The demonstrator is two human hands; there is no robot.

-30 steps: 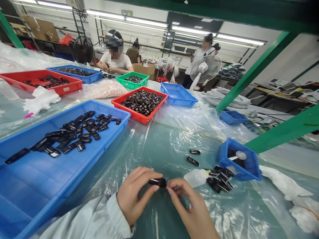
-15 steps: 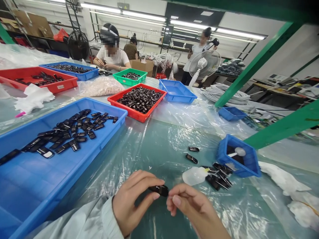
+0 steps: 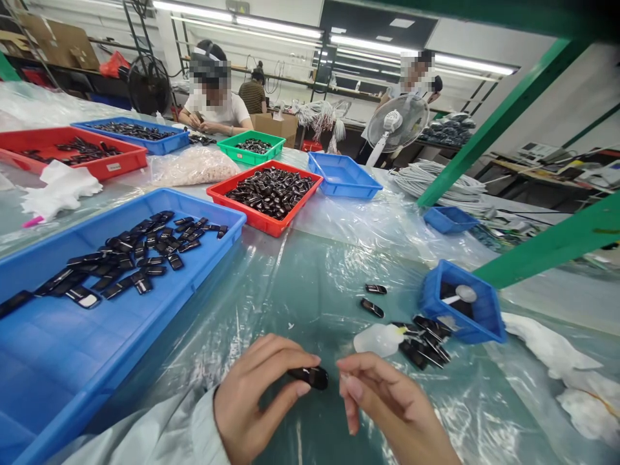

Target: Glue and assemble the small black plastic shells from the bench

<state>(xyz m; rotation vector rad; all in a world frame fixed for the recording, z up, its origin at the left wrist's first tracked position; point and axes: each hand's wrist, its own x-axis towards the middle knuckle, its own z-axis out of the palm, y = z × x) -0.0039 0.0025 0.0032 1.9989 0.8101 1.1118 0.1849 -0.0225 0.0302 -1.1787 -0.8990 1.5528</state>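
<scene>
My left hand pinches a small glossy black plastic piece between thumb and fingers, its rounded end facing right. Just right of it, apart from the piece, is my right hand, thumb and forefinger tips pressed together; whatever lies between them is too small to make out. Beyond the right hand a translucent squeeze bottle with a yellowish tip lies on its side. Its tip touches or overlaps a pile of black pieces. Two loose black pieces lie farther back on the plastic-covered table.
A large blue tray of black pieces stands at left. Behind are a full red tray, a green tray and a blue tray. At right are a small blue bin and a green post. Co-workers are in the background.
My right hand has drawn back slightly to the right, widening the gap from the black piece. My left hand keeps its hold. A person behind the fan has shifted right.
</scene>
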